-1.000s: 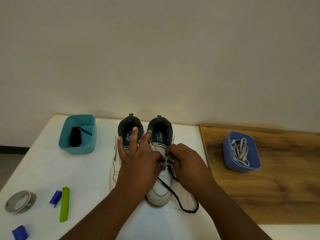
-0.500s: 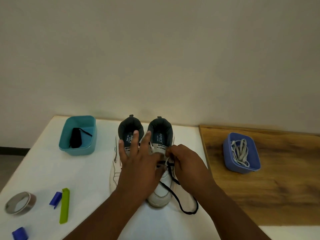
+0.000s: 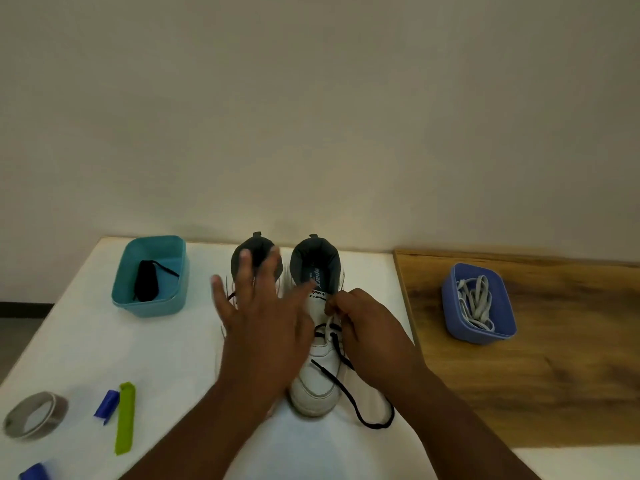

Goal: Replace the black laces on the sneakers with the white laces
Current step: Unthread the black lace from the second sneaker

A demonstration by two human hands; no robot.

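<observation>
The right sneaker (image 3: 317, 382) stands on the white table (image 3: 86, 355) with its toe toward the person and its heel toward the wall. A black lace (image 3: 346, 393) is still threaded through its lower eyelets, and a loose length of it trails off the toe side and loops on the table just right of the shoe. The right hand (image 3: 367, 327) is curled at the upper eyelets and pinches the lace there between thumb and fingertips. The left hand (image 3: 263, 323) is spread with straight fingers and holds nothing; it lies over the left sneaker (image 3: 256, 254), which stands just left of the right sneaker, and whether the palm presses on that shoe I cannot tell.

Well to the right of the right sneaker, on a wooden board (image 3: 554, 393), a blue tub (image 3: 498, 327) holds the white laces (image 3: 476, 303) in a bundle. Well to its left, a teal tub (image 3: 152, 299) holds a black bundled lace (image 3: 147, 285). Nearer the person and left of the shoe lie a green clip (image 3: 125, 417), a small blue clip (image 3: 108, 407) touching it, and a roll of tape (image 3: 34, 415).
</observation>
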